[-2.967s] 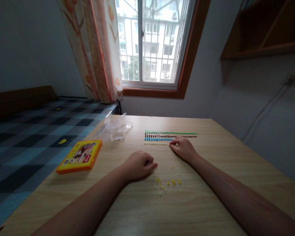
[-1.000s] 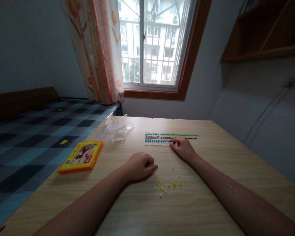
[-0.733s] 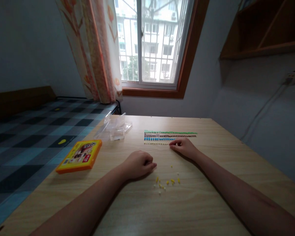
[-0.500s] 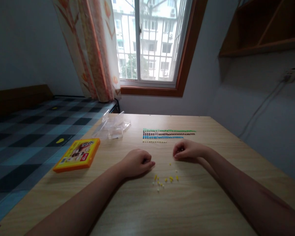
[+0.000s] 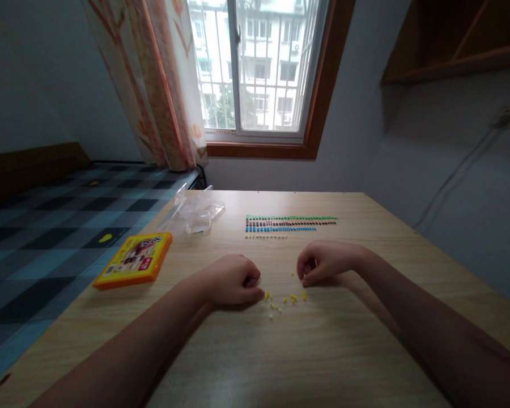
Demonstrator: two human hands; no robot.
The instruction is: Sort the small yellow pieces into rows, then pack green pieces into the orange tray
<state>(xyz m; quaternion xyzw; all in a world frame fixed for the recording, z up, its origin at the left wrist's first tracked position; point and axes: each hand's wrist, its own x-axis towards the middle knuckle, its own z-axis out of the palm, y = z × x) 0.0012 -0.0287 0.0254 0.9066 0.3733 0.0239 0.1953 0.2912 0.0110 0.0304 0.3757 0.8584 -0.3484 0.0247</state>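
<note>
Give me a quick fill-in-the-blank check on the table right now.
The farthest row of lined-up beads is ___.
The orange box lies to the ___ of the left hand.
The loose yellow beads lie ___ the left hand and the right hand.
Missing: green; left; between.

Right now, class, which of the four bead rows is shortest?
The pale row, frontmost: it ends about halfway, while the blue row, brown row and green row behind it run further right.
</note>
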